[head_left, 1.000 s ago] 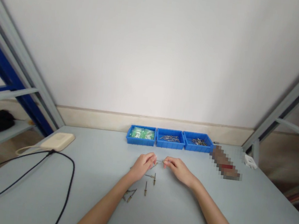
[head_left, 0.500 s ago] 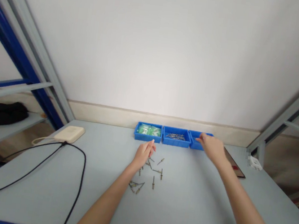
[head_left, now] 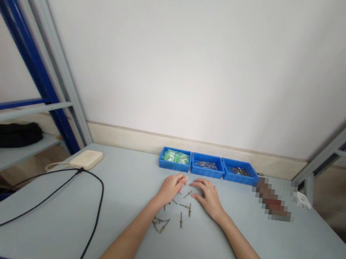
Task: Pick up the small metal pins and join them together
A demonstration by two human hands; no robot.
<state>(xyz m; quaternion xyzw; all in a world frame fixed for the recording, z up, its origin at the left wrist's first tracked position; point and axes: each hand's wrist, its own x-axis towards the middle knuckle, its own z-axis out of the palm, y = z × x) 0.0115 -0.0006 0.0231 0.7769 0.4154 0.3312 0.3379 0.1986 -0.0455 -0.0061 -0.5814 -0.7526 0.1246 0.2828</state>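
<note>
Several blind rivets (head_left: 181, 220) with thin stems lie scattered on the grey table (head_left: 202, 250). My left hand (head_left: 170, 189) is over the upper left of this scatter, its fingers pinched together; whatever is in them is hidden. Facing it, my right hand (head_left: 211, 198) has its thumb and fingers apart, close to one slanting blind rivet (head_left: 188, 194). Behind the hands three blue bins stand in a row. Green-and-clear packets (head_left: 176, 156) fill the left bin (head_left: 173, 168). Thin metal pieces lie in the middle bin (head_left: 207, 173), and rivet-like pieces in the right bin (head_left: 240, 179).
A cream-coloured box (head_left: 86, 159) with a cord sits at the left, near a looped black cable (head_left: 100, 204). To the right are a blurred-out flat item (head_left: 273, 202) and a white object (head_left: 303, 200). Shelf frames and the wall (head_left: 181, 63) bound the table.
My right hand has come back from the right bin to the scattered rivets, and its fingers have spread. My left hand stays pinched near the same spot. The view has shifted slightly.
</note>
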